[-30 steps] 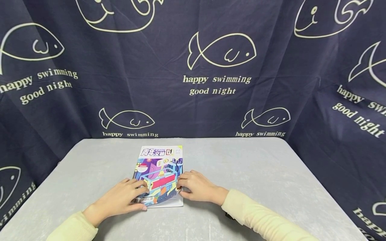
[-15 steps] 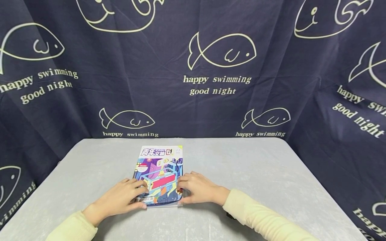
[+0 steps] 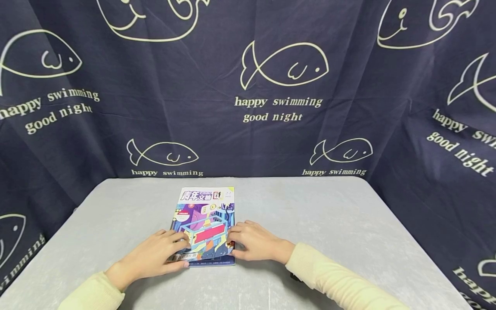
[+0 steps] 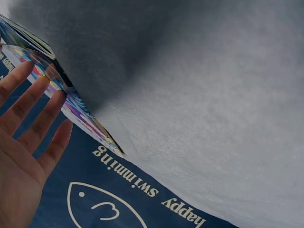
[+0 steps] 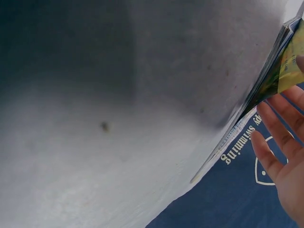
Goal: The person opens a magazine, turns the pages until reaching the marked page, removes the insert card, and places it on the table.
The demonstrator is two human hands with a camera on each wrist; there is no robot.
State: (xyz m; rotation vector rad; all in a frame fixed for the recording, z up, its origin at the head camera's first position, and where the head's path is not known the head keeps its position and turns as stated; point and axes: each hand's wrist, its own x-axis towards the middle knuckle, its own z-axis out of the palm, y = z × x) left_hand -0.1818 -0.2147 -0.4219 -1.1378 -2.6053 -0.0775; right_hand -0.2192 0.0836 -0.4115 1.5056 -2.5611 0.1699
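Note:
A magazine (image 3: 203, 211) with a colourful purple and blue cover lies on the grey table. Its lower right part is raised, baring a dark blue page strip (image 3: 213, 261) along the bottom edge. My left hand (image 3: 151, 255) rests at the lower left side, fingertips on the cover, thumb by the bottom edge. At the lower right corner, my right hand (image 3: 257, 243) pinches the lifted cover and pages. In the left wrist view, the left fingers lie fairly straight against the magazine (image 4: 78, 103). A yellowish page (image 5: 290, 64) shows by the thumb in the right wrist view.
The table (image 3: 329, 224) extends around the magazine on both sides. Behind it hangs a dark blue curtain (image 3: 217, 129) with fish drawings and lettering, which also encloses the left and right sides.
White paper showed below the raised cover at first; a dark blue page now lies there. The bottom right of the cover dipped, then rose again with the right thumb. The left hand stayed put.

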